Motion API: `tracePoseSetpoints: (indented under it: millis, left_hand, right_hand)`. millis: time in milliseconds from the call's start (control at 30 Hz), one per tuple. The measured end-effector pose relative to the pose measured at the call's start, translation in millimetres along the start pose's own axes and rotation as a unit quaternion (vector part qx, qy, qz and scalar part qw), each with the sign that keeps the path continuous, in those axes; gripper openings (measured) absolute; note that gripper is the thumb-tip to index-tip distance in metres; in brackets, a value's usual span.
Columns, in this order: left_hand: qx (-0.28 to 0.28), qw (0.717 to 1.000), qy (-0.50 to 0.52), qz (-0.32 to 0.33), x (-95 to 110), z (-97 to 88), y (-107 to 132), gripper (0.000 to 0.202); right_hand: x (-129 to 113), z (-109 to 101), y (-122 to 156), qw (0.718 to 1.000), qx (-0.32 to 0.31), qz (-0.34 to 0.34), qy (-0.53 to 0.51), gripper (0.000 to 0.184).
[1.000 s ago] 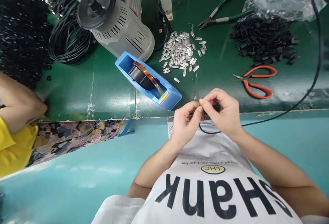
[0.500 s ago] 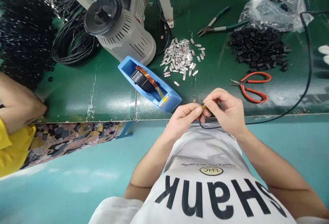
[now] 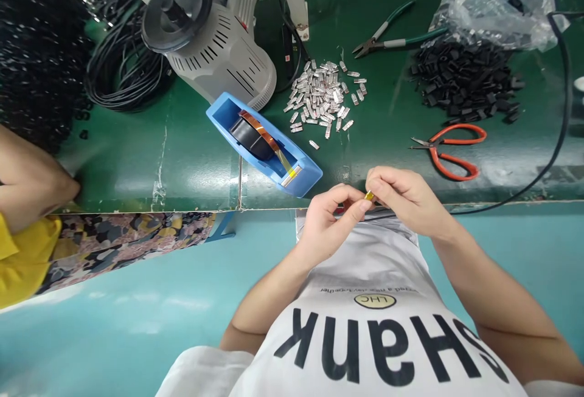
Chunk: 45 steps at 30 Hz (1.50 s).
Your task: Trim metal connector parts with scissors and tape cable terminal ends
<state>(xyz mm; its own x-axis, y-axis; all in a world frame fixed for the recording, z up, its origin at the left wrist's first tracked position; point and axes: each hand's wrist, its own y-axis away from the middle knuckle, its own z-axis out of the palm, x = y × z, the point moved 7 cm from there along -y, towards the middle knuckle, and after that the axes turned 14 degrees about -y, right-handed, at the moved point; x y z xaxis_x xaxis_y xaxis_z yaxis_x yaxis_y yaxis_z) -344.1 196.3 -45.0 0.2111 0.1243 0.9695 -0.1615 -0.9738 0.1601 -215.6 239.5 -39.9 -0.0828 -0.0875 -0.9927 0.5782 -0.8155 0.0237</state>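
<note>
At the front edge of the bench, my left hand [image 3: 332,220] and my right hand [image 3: 406,197] meet fingertip to fingertip. Between them sits a small connector wrapped in yellow tape [image 3: 369,195], pinched from both sides. A black cable [image 3: 506,201] runs from under my right hand along the bench edge and up the right side. Left of my hands stands a blue tape dispenser [image 3: 302,185] with a roll of amber tape. Behind it lies a pile of small silver metal connector shells [image 3: 322,96].
Orange-handled pliers [image 3: 454,152] and green-handled cutters [image 3: 387,35] lie on the bench. Black plastic pieces [image 3: 465,81] are heaped beside a clear bag [image 3: 506,2]. A grey machine [image 3: 223,50] and coiled black cables [image 3: 123,75] stand left, near another person's arm [image 3: 36,181].
Both hands have shifted slightly right. The yellow-taped connector shows more clearly between the fingertips, and the cable loop beneath my hands no longer shows. The whole view has moved a little.
</note>
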Motion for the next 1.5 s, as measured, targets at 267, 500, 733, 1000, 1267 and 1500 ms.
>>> tracePoseSetpoints:
  millis: [267,500,733,1000,1267,1500]
  left_hand:
    - [0.009,1.0,-0.001,0.014,-4.5,2.2,0.9,0.026]
    - [0.025,0.999,0.018,0.008,-7.2,3.5,4.4,0.024]
    - [-0.014,0.997,0.069,-0.035,-4.7,11.9,4.9,0.031]
    - [-0.002,0.991,0.134,-0.015,-2.4,14.5,1.5,0.032]
    - [-0.021,0.978,0.202,-0.04,-3.5,17.7,1.7,0.029]
    - [-0.008,0.982,0.184,-0.044,-1.0,16.2,2.4,0.031]
  right_hand:
    - [5.9,0.6,-1.7,0.999,-0.004,-0.023,-0.045,0.038]
    - [3.5,2.0,-4.6,0.998,0.002,-0.033,-0.055,0.035]
    - [-3.6,5.5,-5.5,0.998,-0.039,-0.041,-0.04,0.032]
    - [-13.0,10.9,-6.1,0.993,-0.008,-0.097,0.073,0.037]
    - [-13.7,14.0,-8.3,0.996,-0.024,-0.083,0.011,0.035]
    - [-14.2,14.9,-5.4,0.991,-0.008,-0.112,0.072,0.035]
